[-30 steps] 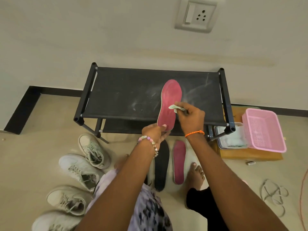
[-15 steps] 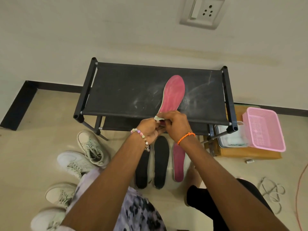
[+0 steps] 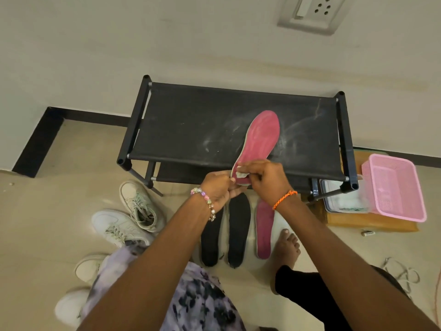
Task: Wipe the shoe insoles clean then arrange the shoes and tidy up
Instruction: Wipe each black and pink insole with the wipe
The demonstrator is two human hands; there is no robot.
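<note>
Pink insole (image 3: pixel 261 137) is held up over the black shoe rack (image 3: pixel 214 130), toe end pointing to about 1 o'clock, heel end low at frame centre. Left hand (image 3: pixel 218 187) pinches the heel edge between thumb and fingers. Right hand (image 3: pixel 267 179) is closed over a small pale wipe (image 3: pixel 241 172), pressing it against the heel area of the insole.

Handling judgement: the insole appears thin, light and flexible; held by the heel alone it will likely bend under wiping pressure, so a supporting grip nearer mid-length, behind the area being rubbed, would serve better. Its surface looks matt, not slippery.

On the floor at 6 o'clock from the hands: two black insoles (image 3: pixel 236 230) and a second pink insole (image 3: pixel 264 229), side by side. Pale sneakers (image 3: pixel 138 206) lie at 8 o'clock. A pink basket (image 3: pixel 393 187) sits at 3 o'clock.

No brand, label or legible writing found on any item.
</note>
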